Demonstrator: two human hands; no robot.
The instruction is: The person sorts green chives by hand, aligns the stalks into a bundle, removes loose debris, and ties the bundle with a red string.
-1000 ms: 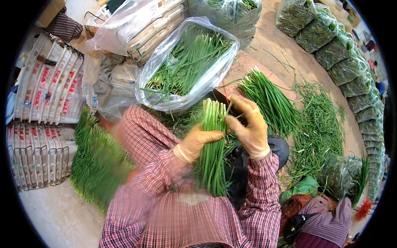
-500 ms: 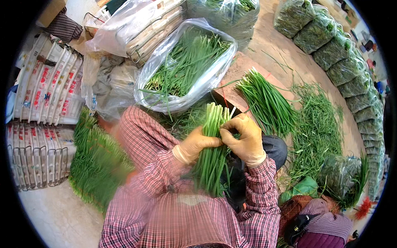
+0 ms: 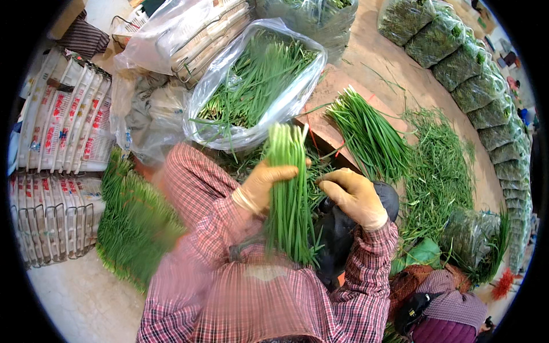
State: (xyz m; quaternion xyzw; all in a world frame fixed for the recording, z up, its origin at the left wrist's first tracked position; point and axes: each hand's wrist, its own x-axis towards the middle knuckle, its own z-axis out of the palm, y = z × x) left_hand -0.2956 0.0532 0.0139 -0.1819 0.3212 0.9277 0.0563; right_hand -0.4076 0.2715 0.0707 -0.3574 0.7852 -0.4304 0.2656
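Note:
My left hand, in a yellowish glove, is wrapped round a bunch of garlic chives held upright, pale stem ends up and green leaves hanging down before my chest. To its right, my gloved right hand is apart from the bunch, thumb and fingers pinched together; whatever lies between them is too small to make out. Another bunch of chives lies on a reddish-brown board beyond my right hand. Ahead, a crate lined with clear plastic holds many loose chives.
Stacked white crates stand at the left, beside a heap of chives. Trimmed leaves litter the floor at the right. Bagged chives form a long curved row. A person in a purple garment is at the lower right.
My right hand has come away from the stems and moved right and slightly down. My left hand has lifted the bunch a little up and to the left.

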